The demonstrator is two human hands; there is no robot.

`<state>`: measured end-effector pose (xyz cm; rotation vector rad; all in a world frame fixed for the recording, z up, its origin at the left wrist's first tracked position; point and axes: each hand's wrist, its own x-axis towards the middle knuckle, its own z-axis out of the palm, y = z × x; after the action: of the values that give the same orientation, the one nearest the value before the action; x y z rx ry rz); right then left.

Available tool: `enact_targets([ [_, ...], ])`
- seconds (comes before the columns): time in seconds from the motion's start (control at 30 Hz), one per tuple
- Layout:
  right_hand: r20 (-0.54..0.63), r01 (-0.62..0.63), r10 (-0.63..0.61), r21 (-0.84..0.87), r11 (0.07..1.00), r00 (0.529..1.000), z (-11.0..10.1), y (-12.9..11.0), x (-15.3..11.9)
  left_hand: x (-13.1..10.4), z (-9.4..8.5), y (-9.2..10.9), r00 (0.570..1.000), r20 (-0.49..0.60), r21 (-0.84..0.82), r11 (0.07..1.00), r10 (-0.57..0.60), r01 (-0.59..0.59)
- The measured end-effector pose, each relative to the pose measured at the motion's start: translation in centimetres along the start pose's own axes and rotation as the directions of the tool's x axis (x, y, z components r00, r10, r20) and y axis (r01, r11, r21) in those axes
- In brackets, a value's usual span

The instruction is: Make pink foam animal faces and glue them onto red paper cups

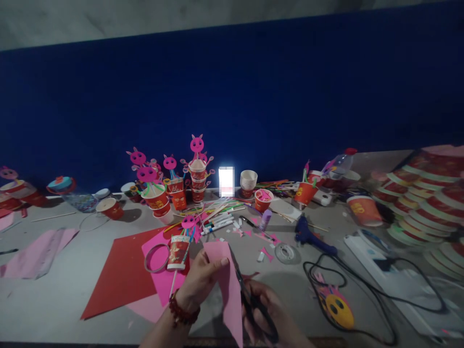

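My left hand (205,275), with a beaded bracelet on its wrist, pinches a strip of pink paper (229,295), thumb on top. A pair of black-handled scissors (257,309) is gripped in my right hand (266,307). Its blades lie along the right edge of the pink paper. Just beyond my left hand, a red patterned paper cup (178,252) lies on a bright pink sheet (163,278), beside a roll of tape (157,257). Under these is a large red sheet (123,270).
A blue glue gun (313,237) and its black cord lie to the right, near a tape dispenser ring (287,253) and a yellow paper face (340,309). Markers (219,223) and paper scraps lie ahead. Cup figures with pink faces (148,175) stand at the back; stacked cups (424,198) fill the far right.
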<state>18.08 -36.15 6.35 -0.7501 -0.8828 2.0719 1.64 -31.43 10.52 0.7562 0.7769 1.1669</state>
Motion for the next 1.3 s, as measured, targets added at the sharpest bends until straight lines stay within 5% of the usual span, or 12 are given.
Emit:
enact_targets([
  [0.23,-0.033,0.020,-0.021,-0.034,0.999,0.999,0.2,0.0,-0.4,-0.1,0.3,-0.5,0.994,0.002,-0.006,0.994,0.112,-0.112],
  [1.3,-0.016,0.055,-0.057,-0.096,0.994,0.998,-0.6,0.6,0.2,-0.2,0.5,-0.8,0.997,0.001,-0.036,0.996,0.083,-0.083],
])
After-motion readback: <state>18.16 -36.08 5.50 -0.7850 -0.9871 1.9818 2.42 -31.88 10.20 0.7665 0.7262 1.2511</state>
